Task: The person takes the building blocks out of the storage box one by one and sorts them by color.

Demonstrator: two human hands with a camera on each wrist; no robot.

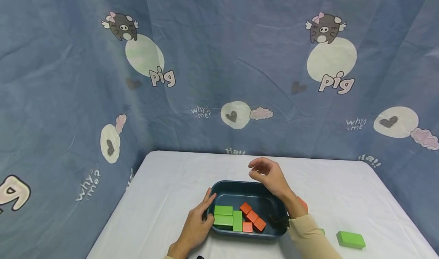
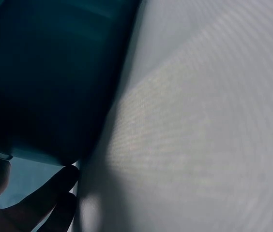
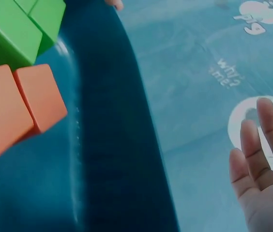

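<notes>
A dark teal tray (image 1: 250, 236) holds three green blocks (image 1: 223, 220) and several orange blocks (image 1: 252, 216), grouped in its near left and middle part. My left hand (image 1: 196, 225) rests at the tray's left side, fingers extended along the rim and thumb at the near left edge. In the left wrist view its fingertips (image 2: 68, 174) touch the tray's outer wall. Above the tray's back right corner is my right hand (image 1: 271, 177), fingers loosely curved with nothing between them. The right wrist view shows its fingers (image 3: 267, 121) spread outside the tray wall.
Right of the tray, a green block (image 1: 351, 239) lies on the white tablecloth (image 1: 343, 198). An orange block (image 1: 302, 204) and another green block (image 1: 322, 231) are partly hidden by the right arm. A blue patterned curtain (image 1: 219, 60) hangs behind and at the sides.
</notes>
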